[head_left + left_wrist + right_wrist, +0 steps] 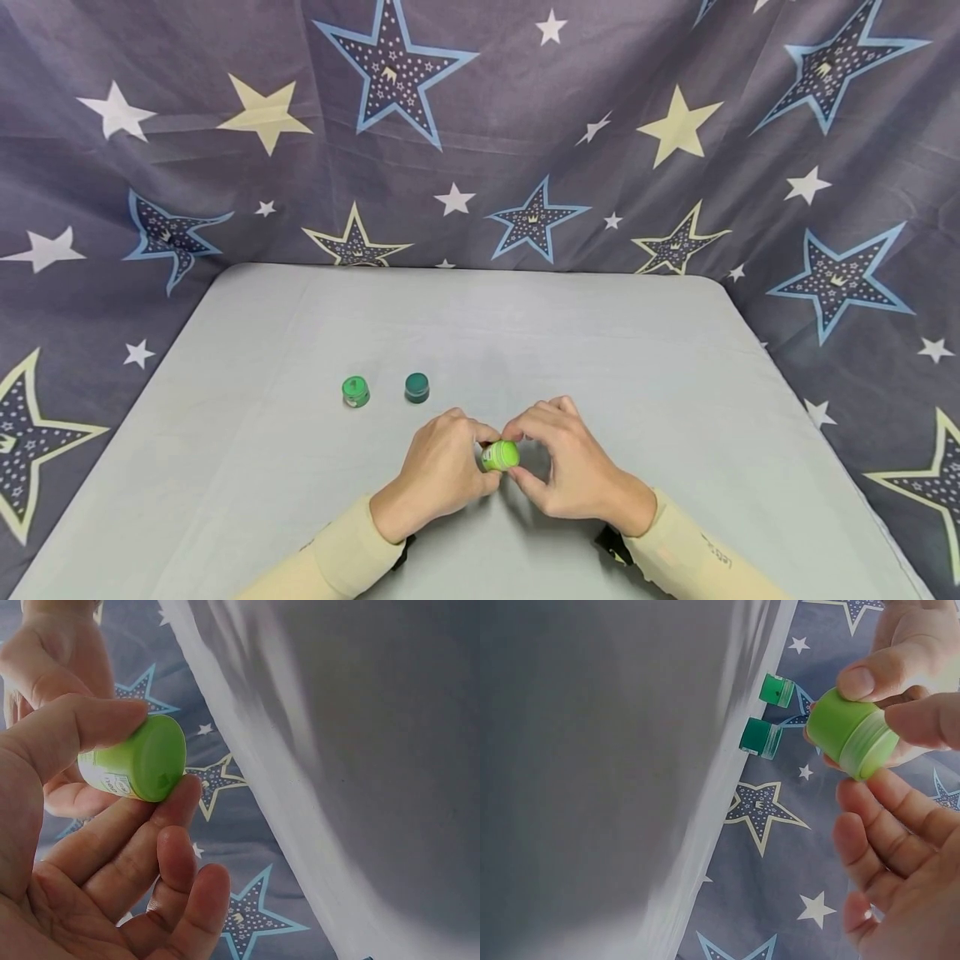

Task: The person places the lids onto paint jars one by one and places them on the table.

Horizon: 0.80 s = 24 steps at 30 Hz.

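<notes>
Between the two hands, above the table, is a small light-green paint jar. My left hand pinches the jar's body between thumb and fingers. In the right wrist view, the see-through lid faces the right hand and appears to be on the jar. My right hand has its thumb and fingertips around this lid end. The left wrist view shows the jar's flat green base and a printed label on its side. A mid-green jar and a dark teal-green jar stand on the table beyond the left hand.
A table with a light grey cover lies under the hands. Behind it and at both sides hangs a dark grey-purple cloth printed with stars. The two standing jars are a short distance apart, left of the table's middle.
</notes>
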### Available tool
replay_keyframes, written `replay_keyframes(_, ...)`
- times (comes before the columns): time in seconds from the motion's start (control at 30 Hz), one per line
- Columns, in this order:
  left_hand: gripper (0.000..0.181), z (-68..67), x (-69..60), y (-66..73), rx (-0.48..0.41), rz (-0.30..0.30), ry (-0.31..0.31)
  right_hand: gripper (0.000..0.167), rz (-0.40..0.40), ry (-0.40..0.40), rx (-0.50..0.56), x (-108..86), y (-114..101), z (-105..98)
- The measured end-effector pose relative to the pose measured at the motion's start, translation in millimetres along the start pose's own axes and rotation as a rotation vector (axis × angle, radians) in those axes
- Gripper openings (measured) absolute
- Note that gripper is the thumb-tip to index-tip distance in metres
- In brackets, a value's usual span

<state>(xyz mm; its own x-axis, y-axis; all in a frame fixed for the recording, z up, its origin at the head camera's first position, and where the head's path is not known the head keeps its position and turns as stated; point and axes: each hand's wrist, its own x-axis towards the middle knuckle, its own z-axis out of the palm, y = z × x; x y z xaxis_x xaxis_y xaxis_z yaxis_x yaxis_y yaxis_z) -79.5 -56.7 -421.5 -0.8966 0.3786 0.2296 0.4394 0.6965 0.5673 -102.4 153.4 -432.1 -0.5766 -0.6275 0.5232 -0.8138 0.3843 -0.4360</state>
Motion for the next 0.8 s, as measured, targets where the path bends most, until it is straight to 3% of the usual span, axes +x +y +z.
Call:
replay_keyframes(0.47, 0.024, 0.1, 0.5, 0.0, 0.004, -0.011, -0.011, 0.018, 0.028, 0.033, -0.058, 0.1, 2.4, 2.0)
replay_keyframes(0.8, 0.022, -0.6, 0.6, 0.9, -0.004, -0.014, -0.027, 0.019, 0.072, 0.036, -0.079, -0.8, 2.2, 2.6)
